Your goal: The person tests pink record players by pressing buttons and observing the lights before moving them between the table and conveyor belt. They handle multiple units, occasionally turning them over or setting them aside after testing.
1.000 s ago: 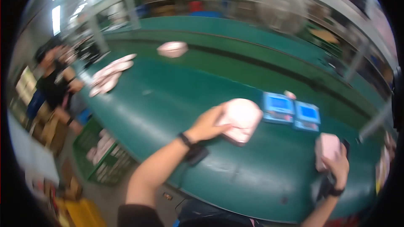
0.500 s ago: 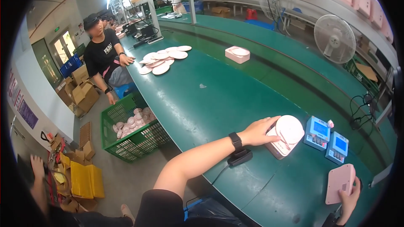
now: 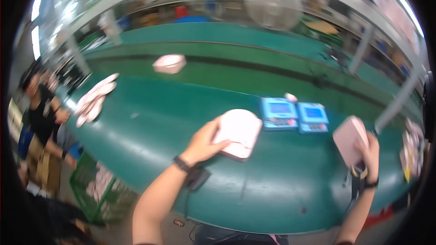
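My left hand (image 3: pixel 203 143) is closed round the left side of a pale pink rounded box with a disc-like top (image 3: pixel 240 130) on the green bench. The thumb lies across its front. At the right, my right hand (image 3: pixel 370 155) grips the edge of a second pink box-shaped device (image 3: pixel 349 139), tilted up with its broad side showing. A dark strap-like piece with a yellowish ring (image 3: pixel 359 172) hangs by that wrist; blur hides what it is. Between the two hands, two blue meters (image 3: pixel 279 114) with screens stand side by side.
A stack of pink discs (image 3: pixel 96 100) lies at the far left, near a seated person (image 3: pixel 43 109). Another pink box (image 3: pixel 170 63) sits on the recessed green strip behind. A dark block with a cable (image 3: pixel 198 178) lies near my left wrist. A green crate (image 3: pixel 86 199) stands below the bench.
The view has swung to the right and blurred, so everything sits further left. Both hands still hold their pink devices; the right one now shows more of its wrist and forearm.
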Demonstrator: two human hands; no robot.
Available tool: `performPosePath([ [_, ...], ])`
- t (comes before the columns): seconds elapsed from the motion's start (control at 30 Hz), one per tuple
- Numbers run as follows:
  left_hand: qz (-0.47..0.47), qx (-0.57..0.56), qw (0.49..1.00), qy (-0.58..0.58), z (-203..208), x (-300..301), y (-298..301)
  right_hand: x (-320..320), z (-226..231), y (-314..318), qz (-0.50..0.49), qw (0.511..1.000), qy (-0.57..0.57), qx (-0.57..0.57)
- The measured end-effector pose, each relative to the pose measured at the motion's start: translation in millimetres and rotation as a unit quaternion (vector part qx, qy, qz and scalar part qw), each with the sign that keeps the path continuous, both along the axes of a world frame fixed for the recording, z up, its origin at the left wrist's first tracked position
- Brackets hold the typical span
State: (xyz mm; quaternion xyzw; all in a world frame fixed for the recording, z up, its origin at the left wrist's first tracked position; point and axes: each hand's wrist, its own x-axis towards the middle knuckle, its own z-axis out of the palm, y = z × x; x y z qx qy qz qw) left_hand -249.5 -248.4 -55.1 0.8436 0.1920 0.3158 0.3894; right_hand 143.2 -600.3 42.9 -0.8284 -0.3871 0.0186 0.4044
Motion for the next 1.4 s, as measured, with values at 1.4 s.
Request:
performPosePath([
  [1.4,-0.084,-0.295,0.951,0.051,18,31,-91,-165,-13,43,0.302,0.946,0.005,-0.114],
])
